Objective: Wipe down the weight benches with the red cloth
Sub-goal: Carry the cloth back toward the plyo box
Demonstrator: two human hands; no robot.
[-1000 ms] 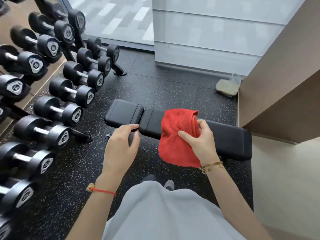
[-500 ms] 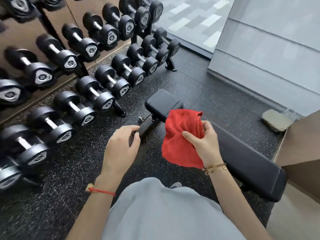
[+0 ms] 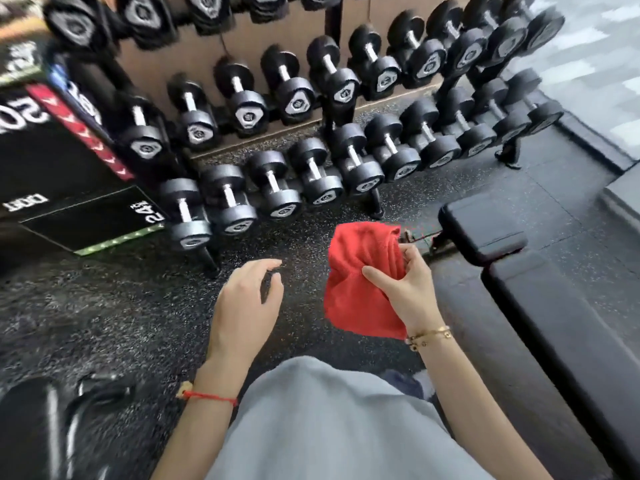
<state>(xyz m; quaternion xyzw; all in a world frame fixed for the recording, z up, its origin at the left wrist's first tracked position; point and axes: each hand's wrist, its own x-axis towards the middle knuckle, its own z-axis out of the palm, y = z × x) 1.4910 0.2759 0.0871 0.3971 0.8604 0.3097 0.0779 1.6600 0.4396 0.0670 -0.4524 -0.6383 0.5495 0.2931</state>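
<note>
My right hand has its fingers and thumb bunched round the red cloth, which hangs crumpled in the air in front of me, not touching anything else. My left hand sits just left of the cloth, holding nothing, fingers loosely curled over the floor. A red string bracelet is on the left wrist, a gold bracelet on the right. The weight bench, black padded, lies to the right of my right hand; its short end pad sits just beyond the cloth, the long pad running back toward me along the right side. Readable writing: on the black box far left of my left hand, white "24" on the lower face, large white "20" on the upper part; other lettering too blurred to read. Red and green chevron strips run along its edges. Beyond both hands, a dumbbell rack in tiers, black heads with pale end badges, markings unreadable. The floor is black speckled rubber. Brown wall panel behind the rack. Another black padded item shows low at left, blurred.
</note>
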